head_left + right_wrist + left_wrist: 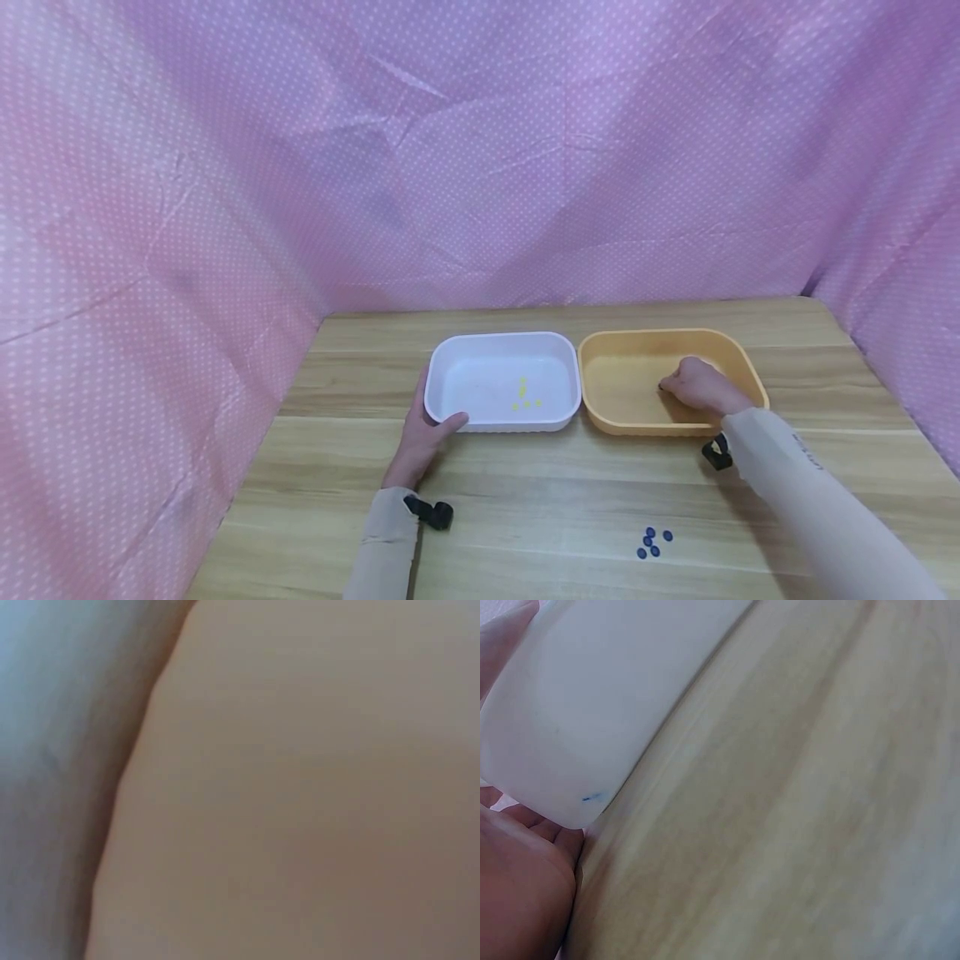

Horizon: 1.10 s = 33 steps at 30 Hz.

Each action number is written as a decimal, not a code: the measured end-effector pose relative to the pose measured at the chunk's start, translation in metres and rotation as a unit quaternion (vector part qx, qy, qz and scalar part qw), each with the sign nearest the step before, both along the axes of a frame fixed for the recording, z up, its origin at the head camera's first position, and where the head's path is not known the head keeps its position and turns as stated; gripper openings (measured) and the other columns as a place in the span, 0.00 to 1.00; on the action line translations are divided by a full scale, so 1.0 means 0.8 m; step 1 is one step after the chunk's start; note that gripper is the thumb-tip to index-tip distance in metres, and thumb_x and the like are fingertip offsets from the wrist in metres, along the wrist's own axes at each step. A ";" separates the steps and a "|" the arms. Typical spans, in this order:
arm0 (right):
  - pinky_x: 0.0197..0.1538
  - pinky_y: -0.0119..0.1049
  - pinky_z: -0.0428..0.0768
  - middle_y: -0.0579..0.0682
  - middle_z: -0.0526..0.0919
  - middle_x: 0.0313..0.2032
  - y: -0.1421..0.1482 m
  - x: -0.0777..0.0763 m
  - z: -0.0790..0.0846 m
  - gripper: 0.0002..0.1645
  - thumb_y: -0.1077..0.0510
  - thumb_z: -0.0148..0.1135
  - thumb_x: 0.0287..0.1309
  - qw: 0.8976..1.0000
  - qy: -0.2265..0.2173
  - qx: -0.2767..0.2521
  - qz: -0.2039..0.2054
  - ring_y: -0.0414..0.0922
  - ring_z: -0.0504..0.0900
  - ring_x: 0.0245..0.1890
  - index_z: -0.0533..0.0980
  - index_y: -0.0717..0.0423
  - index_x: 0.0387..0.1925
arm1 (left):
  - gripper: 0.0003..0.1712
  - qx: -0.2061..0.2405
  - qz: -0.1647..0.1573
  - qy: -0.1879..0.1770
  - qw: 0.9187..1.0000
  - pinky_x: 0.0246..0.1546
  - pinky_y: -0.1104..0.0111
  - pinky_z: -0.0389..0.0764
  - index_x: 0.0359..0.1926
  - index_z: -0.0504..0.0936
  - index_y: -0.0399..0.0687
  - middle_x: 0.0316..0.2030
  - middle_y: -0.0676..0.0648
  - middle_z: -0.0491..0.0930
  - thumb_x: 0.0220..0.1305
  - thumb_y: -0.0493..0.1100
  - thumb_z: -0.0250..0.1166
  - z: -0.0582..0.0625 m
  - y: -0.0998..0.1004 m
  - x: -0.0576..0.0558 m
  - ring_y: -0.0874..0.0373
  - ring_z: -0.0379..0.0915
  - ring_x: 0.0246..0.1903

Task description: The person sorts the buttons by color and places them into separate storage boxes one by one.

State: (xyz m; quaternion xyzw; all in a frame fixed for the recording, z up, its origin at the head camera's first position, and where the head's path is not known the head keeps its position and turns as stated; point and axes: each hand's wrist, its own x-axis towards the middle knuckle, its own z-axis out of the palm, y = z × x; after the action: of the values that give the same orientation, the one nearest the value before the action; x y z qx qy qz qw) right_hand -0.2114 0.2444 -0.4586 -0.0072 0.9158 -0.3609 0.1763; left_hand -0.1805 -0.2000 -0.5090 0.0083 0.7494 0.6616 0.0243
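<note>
My left hand (422, 433) holds a white plastic tray (480, 425) at its near left corner, with the thumb over the front rim and the fingers along the left side. Close up, the left wrist view shows the tray's outer wall (607, 697) with a small blue mark, and part of the hand (525, 877) against it. Inside this tray lie several small yellow pieces (527, 405). Over on the right, my right hand (697, 385) reaches into a yellow-orange tray (622, 408). Its fingertips pinch a small dark piece (661, 387), mostly hidden by them.
Several small dark-blue button-like discs (648, 542) lie on the wooden table (525, 517) near its front. Both trays stand side by side. Pink dotted cloth (480, 167) hangs behind the table and at both sides. The right wrist view is blurred, filled mostly by a tray wall (300, 787).
</note>
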 end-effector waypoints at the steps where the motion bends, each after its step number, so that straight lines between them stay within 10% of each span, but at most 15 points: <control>1: 0.20 0.30 0.60 0.39 0.55 0.11 0.000 0.000 0.000 0.26 0.61 0.53 0.59 1.000 0.000 0.000 0.001 0.37 0.56 0.14 0.59 0.47 0.08 | 0.60 0.000 0.003 0.004 1.000 0.69 0.59 0.57 0.75 0.45 0.74 0.73 0.62 0.51 0.53 0.43 0.75 -0.006 -0.001 -0.002 0.58 0.52 0.70; 10: 0.21 0.30 0.64 0.41 0.59 0.12 0.003 0.002 0.001 0.23 0.62 0.51 0.60 0.999 -0.023 -0.022 -0.017 0.38 0.60 0.15 0.60 0.49 0.10 | 0.60 0.010 -0.004 0.015 1.000 0.69 0.56 0.57 0.77 0.43 0.63 0.74 0.57 0.51 0.54 0.38 0.74 -0.006 0.000 -0.003 0.54 0.52 0.70; 21: 0.18 0.30 0.63 0.41 0.58 0.12 0.014 0.018 0.037 0.20 0.63 0.47 0.56 0.999 0.037 -0.029 -0.003 0.39 0.59 0.13 0.58 0.49 0.11 | 0.60 0.004 0.007 -0.010 1.000 0.68 0.58 0.59 0.76 0.44 0.73 0.73 0.61 0.51 0.54 0.42 0.75 -0.005 -0.001 -0.001 0.56 0.53 0.69; 28: 0.27 0.33 0.74 0.49 0.78 0.27 -0.005 0.075 0.067 0.14 0.59 0.54 0.65 0.992 0.126 -0.002 -0.005 0.42 0.71 0.24 0.79 0.66 0.39 | 0.61 0.003 0.009 -0.010 1.000 0.68 0.58 0.59 0.77 0.43 0.65 0.73 0.60 0.52 0.53 0.43 0.75 -0.006 -0.001 -0.001 0.55 0.54 0.69; 33: 0.24 0.32 0.74 0.44 0.76 0.24 -0.034 0.139 0.053 0.05 0.60 0.63 0.61 0.987 0.156 0.006 0.018 0.38 0.71 0.22 0.80 0.58 0.37 | 0.63 -0.003 0.011 -0.010 1.000 0.68 0.56 0.58 0.77 0.43 0.63 0.73 0.58 0.51 0.51 0.48 0.77 -0.006 -0.001 -0.001 0.54 0.52 0.70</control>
State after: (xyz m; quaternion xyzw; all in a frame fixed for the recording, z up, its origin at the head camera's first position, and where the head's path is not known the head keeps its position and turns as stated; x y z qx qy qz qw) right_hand -0.1004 0.2173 -0.4161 -0.0793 0.9341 -0.3461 0.0375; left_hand -0.1810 -0.2011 -0.5135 -0.0069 0.7514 0.6593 0.0244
